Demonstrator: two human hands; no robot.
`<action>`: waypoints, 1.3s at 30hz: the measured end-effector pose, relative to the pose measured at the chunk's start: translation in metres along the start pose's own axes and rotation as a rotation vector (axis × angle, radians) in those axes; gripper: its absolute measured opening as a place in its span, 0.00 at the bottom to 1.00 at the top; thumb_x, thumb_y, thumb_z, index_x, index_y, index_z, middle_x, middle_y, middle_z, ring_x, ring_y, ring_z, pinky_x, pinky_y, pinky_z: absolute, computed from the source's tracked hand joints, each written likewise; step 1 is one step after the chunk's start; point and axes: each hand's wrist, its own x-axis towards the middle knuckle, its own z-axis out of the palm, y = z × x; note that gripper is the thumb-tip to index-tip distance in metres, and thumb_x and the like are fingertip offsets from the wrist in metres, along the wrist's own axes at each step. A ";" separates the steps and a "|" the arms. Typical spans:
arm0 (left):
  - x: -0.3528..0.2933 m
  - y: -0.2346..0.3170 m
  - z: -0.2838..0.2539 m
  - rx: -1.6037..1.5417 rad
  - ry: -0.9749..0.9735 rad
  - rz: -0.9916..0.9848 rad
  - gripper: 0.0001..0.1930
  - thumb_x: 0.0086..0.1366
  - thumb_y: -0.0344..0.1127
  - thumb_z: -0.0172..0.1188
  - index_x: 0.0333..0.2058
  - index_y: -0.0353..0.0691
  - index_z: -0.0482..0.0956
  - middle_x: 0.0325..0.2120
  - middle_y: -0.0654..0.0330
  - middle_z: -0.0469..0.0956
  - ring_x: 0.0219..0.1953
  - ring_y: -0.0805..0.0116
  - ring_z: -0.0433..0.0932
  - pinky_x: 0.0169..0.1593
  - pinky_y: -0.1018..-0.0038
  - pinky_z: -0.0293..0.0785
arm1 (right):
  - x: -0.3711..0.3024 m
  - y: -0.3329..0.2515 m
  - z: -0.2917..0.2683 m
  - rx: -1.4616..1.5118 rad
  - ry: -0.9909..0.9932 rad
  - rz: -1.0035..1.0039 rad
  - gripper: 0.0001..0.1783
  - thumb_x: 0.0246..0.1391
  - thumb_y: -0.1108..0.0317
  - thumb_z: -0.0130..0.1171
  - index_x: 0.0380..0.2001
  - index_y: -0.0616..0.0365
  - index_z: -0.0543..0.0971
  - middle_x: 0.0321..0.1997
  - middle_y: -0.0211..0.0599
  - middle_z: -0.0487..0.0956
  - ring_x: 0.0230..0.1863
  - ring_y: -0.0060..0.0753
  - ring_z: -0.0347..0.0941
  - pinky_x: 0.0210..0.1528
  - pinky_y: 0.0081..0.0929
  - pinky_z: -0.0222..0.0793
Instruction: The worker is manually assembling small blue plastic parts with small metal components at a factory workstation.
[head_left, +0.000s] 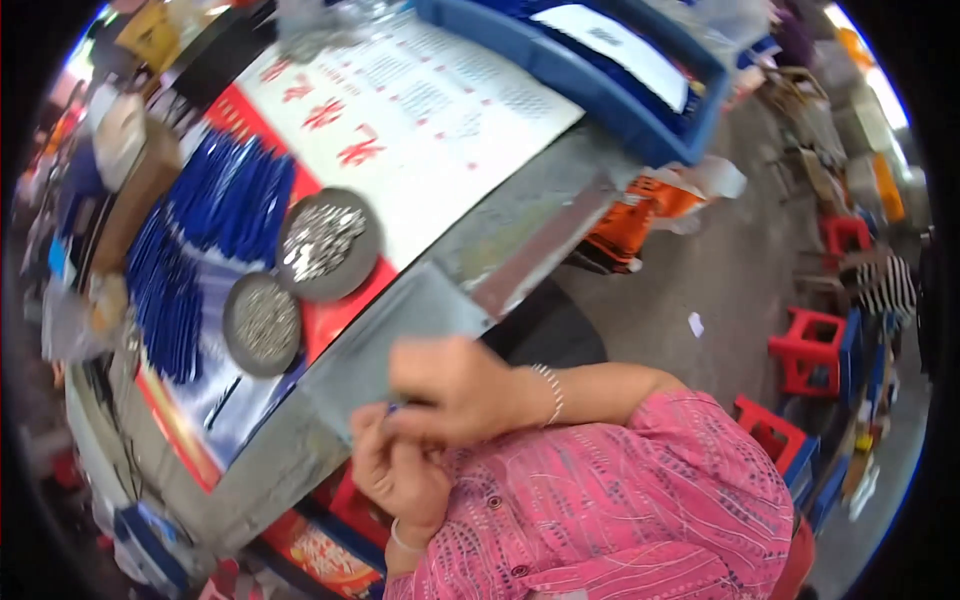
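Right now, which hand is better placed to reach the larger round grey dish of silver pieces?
Your right hand, probably: it looks nearer the larger round grey dish, with your left hand farther back. Blur hides what, if anything, either grip holds.

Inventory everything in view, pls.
Flat grey table: one, centre left
Printed sheets: two or more, multicoloured, on table
Round shallow dishes: two, grey, on sheets
Small metal parts: many, silver, in dishes
Slim glossy sticks: many, blue, table's left
Plastic bin: one, blue, table's far side
Plastic bag: one, orange, right of table
Plastic stools: three or more, red, right
Rest: blurred, uncounted
Patterned shirt: one, pink, lower right
Right hand: one, by table edge
Left hand: one, below right hand
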 end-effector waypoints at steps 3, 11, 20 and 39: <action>-0.005 0.007 0.011 -0.106 0.022 0.056 0.09 0.61 0.19 0.52 0.40 0.34 0.71 0.40 0.55 0.64 0.24 0.72 0.70 0.20 0.82 0.66 | 0.009 0.010 -0.016 0.267 0.326 0.381 0.20 0.45 0.72 0.62 0.42 0.61 0.68 0.36 0.36 0.68 0.27 0.17 0.62 0.27 0.19 0.61; 0.002 0.011 0.008 -0.158 0.029 0.064 0.09 0.62 0.22 0.55 0.40 0.35 0.68 0.38 0.55 0.64 0.23 0.74 0.69 0.21 0.82 0.67 | 0.008 -0.008 0.000 0.236 0.193 0.146 0.33 0.39 0.70 0.69 0.47 0.60 0.62 0.42 0.37 0.67 0.27 0.18 0.61 0.28 0.16 0.59; 0.002 0.005 0.000 -0.124 0.104 0.127 0.09 0.61 0.19 0.53 0.37 0.39 0.67 0.37 0.56 0.64 0.23 0.75 0.68 0.23 0.83 0.66 | 0.004 -0.012 0.013 0.336 -0.063 0.005 0.08 0.50 0.75 0.59 0.28 0.61 0.69 0.30 0.38 0.68 0.24 0.30 0.64 0.25 0.25 0.59; -0.006 0.008 -0.003 -0.136 0.002 0.138 0.11 0.62 0.18 0.51 0.43 0.35 0.70 0.42 0.56 0.65 0.29 0.80 0.68 0.30 0.85 0.66 | -0.002 -0.014 0.013 0.303 -0.221 0.304 0.21 0.53 0.63 0.54 0.12 0.60 0.61 0.12 0.37 0.57 0.12 0.34 0.55 0.15 0.29 0.48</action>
